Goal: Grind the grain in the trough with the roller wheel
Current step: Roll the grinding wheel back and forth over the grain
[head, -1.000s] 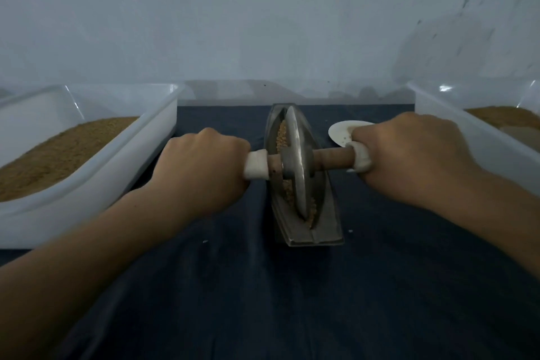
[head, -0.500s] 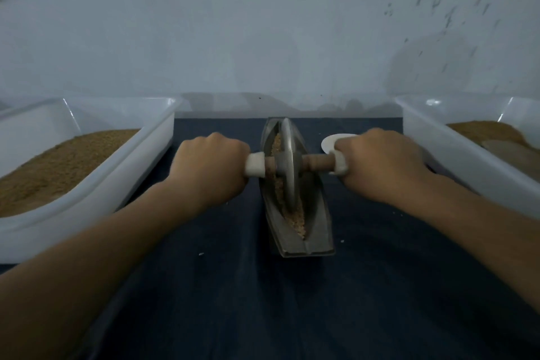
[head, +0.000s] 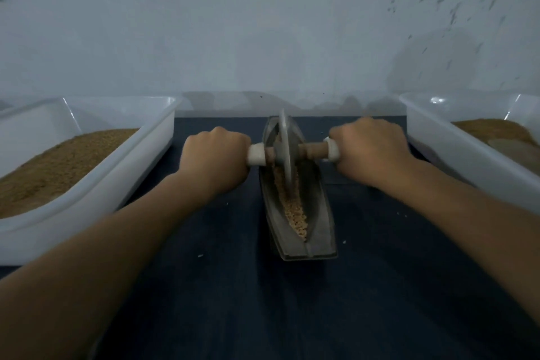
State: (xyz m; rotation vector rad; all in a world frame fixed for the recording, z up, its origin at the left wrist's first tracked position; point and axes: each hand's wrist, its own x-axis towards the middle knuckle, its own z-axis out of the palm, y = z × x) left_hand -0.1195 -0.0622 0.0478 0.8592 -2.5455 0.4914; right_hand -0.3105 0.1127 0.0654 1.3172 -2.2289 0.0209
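Metal trough [head: 317,213] lying lengthwise on the dark tabletop [head: 233,286], between two white bins [head: 140,161] of brown meal. The roller wheel [head: 284,152] stands upright in the trough's far half; grain [head: 295,210] fills the groove nearer the viewer. Left hand [head: 214,155] and right hand [head: 369,152] each grip one end of the axle.

A narrow, boat-shaped grey metal trough [head: 319,222] lies at the centre of the frame, its length running from the lower middle up toward the top. Pale tan grain [head: 295,213] sits in the groove along its bottom, showing mostly in the lower half. The roller wheel [head: 284,152], a thin grey disc, stands upright on edge in the trough's upper half, rim down in the grain. Its wooden axle [head: 314,150], white-capped at both ends, crosses left to right.
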